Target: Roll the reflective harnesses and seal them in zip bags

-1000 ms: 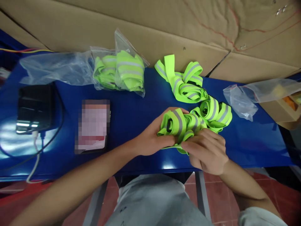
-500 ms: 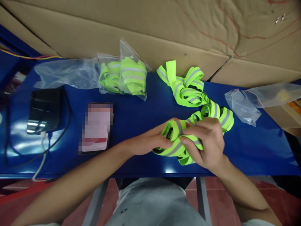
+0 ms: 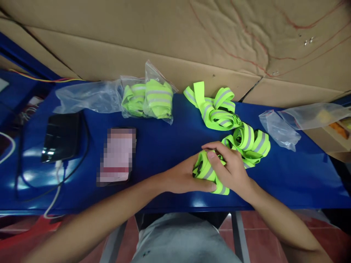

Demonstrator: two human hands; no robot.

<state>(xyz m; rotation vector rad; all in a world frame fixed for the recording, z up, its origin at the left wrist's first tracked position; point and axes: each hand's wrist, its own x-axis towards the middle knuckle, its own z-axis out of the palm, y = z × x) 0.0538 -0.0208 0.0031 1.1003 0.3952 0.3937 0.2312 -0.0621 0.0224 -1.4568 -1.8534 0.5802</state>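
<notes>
A neon-yellow reflective strap [image 3: 210,171] with a grey stripe is bunched in a roll between my hands, just above the blue table's front edge. My left hand [image 3: 183,177] grips the roll from the left, thumb across its near side. From the right, my right hand [image 3: 231,166] wraps over it, its thumb pressing on top. Dark parts show inside the roll; the fingertips behind it are partly hidden. Just beyond my right hand lie more coiled reflective straps [image 3: 248,140], touching a looser tangle of strap [image 3: 219,113] farther back.
Two clear zip bags [image 3: 157,98] with folded neon straps stand at the back, beside a clear plastic bag [image 3: 90,96]. A phone [image 3: 117,155] and a black box [image 3: 61,137] with cables lie left. Another clear bag [image 3: 282,129] is right, near an open carton [image 3: 334,138]. Cardboard [image 3: 164,44] lines the back.
The held strap has become a more compact bundle. My right hand has turned from pinching a loop to wrapping over the roll. The view has shifted slightly.
</notes>
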